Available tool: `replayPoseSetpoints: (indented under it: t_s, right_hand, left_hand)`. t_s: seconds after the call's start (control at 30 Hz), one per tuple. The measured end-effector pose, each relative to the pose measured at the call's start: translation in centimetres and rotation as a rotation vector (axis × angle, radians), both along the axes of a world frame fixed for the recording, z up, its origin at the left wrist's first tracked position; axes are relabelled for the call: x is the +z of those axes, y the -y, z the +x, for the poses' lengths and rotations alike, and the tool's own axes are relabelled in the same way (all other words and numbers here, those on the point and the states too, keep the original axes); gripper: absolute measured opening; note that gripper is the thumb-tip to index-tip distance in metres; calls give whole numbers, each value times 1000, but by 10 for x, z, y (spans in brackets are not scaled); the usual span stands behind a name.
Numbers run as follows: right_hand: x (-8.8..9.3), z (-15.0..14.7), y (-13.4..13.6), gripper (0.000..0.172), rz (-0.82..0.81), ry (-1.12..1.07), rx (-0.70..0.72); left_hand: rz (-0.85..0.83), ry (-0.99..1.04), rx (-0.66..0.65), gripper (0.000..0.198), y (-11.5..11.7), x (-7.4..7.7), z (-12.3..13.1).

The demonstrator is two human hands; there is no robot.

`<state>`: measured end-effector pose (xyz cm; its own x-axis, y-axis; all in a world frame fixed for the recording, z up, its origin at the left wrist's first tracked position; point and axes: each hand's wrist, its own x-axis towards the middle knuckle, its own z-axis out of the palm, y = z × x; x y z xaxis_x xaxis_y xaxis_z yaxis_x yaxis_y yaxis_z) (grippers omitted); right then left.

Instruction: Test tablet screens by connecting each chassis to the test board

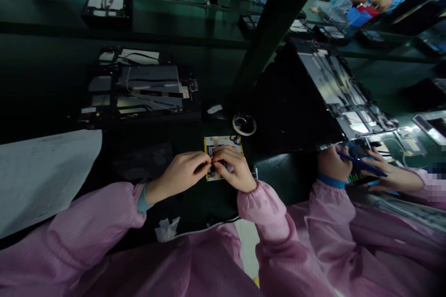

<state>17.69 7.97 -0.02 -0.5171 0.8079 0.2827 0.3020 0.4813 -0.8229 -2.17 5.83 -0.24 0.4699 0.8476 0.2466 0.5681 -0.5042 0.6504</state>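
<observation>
Below the middle of the view, a flat white piece with yellow edges [223,141], which looks like a battery pack, lies on the dark bench. My left hand [181,171] reaches over its left side with thumb and fingers pinched together. Above its middle, my right hand [237,167] is also pinched, its fingertips meeting those of the left. Something small and dark shows between the fingertips, too small and covered to name. My hands hide much of the flat piece. A round pale-rimmed dish [244,124] stands just behind it.
Left of centre is a stack of dark device housings [149,88]; another tall stack [296,97] stands at right. A white sheet [45,176] lies at far left. Close by on the right, a co-worker's hands [334,164] hold a blue tool. A slanted dark post [278,14] crosses the shelf.
</observation>
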Motion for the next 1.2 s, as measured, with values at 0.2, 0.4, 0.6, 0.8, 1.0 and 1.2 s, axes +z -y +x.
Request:
replayPoseSetpoints:
  t_s: [0.2,0.4,0.6,0.8,1.0,1.2]
  right_hand:
    - [-22,16,-11,27,78,221,-479]
    - [-39,15,-13,27,313,556,-390]
    - [-35,12,-12,26,449,674,-395]
    - [-36,9,-15,29,550,784,-385]
    - [-10,9,-3,33,538,624,-495]
    - [26,-49,64,33,490,357,-96]
  left_hand:
    - [7,-28,45,39,2,22,-14]
    - [-91,-9,299,36,67,60,-76]
    - [-59,126,833,25,157,3,-123]
    - [135,69,950,19,194,-14,-128]
    - [79,120,1020,31,194,-15,-140]
    - [-320,375,1121,56,167,-43,-178]
